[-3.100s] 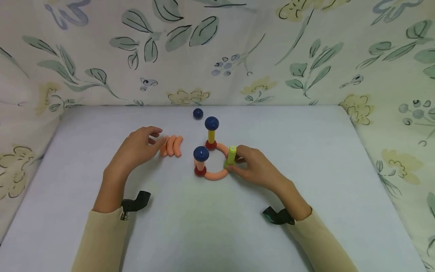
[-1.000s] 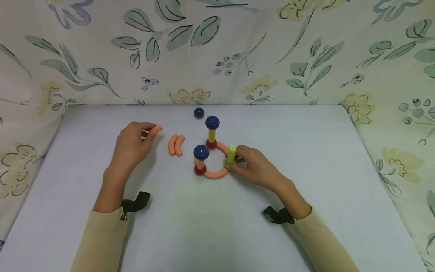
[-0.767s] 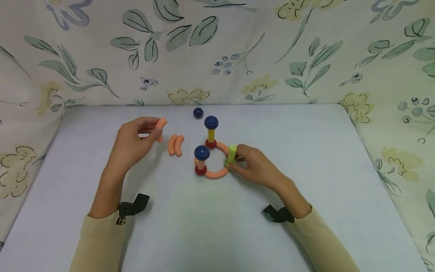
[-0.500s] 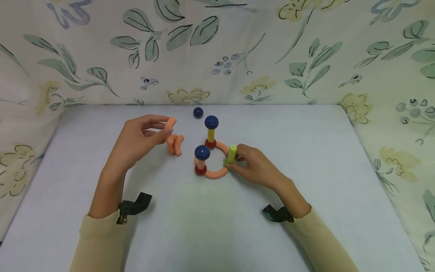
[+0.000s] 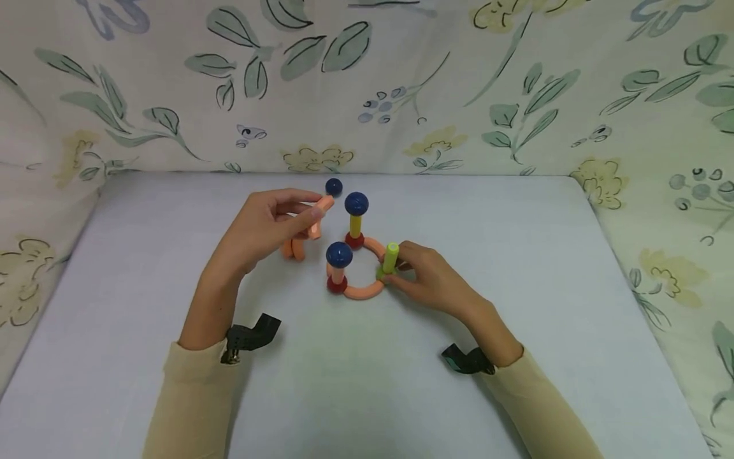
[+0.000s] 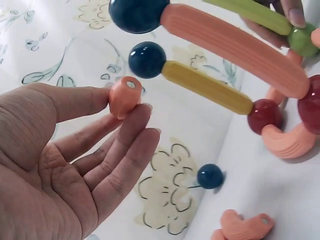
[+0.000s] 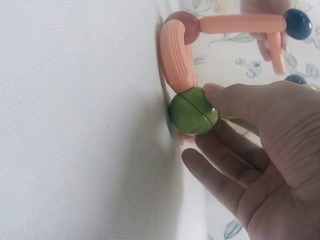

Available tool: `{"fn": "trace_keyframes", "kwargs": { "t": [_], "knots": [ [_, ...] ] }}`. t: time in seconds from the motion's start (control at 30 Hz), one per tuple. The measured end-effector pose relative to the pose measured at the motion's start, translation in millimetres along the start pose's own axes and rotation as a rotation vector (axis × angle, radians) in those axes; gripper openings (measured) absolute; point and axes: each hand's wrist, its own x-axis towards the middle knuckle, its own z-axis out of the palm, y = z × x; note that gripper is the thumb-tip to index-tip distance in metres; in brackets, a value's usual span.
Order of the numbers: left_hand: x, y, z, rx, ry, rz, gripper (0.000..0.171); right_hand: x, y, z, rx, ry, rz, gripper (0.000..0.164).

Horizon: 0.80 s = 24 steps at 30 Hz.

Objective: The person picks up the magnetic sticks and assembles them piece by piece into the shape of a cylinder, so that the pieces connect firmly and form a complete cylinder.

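Note:
My left hand (image 5: 275, 223) pinches a curved orange magnetic rod (image 6: 125, 97) between thumb and fingers, raised over the table left of the built piece. That piece is a ring of curved orange rods (image 5: 364, 292) joined by balls. Two red balls (image 5: 337, 284) carry uprights, one a yellow rod (image 5: 356, 226), the other an orange rod (image 5: 338, 275). Each is topped by a blue ball (image 5: 339, 254). On the ring's right side, my right hand (image 5: 427, 274) pinches a green ball (image 7: 194, 111), from which a light green rod (image 5: 391, 258) stands with a bare top.
Two loose curved orange rods (image 5: 297, 250) lie on the white table (image 5: 355, 382), partly behind the left hand. One loose blue ball (image 5: 334, 187) rests near the back edge. A floral cloth (image 5: 436, 76) hangs behind the table.
My left hand has taken one curved orange rod from the loose group, lifted and turned it, then carried it right toward the built piece. The right hand stays at the green ball.

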Motion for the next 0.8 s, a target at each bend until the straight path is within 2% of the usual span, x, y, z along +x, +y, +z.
{"fn": "trace_keyframes", "kwargs": {
  "t": [0.33,0.8],
  "knots": [
    [9.3,-5.5,7.9,-0.129,-0.045,-0.014,0.046,1.0,0.9,-0.2,0.004,-0.004,0.003,0.015],
    [8.1,-2.6,8.7,-0.119,-0.056,-0.035,0.045,0.4,-0.6,-0.9,-0.02,0.004,0.007,0.015]
  ]
}}
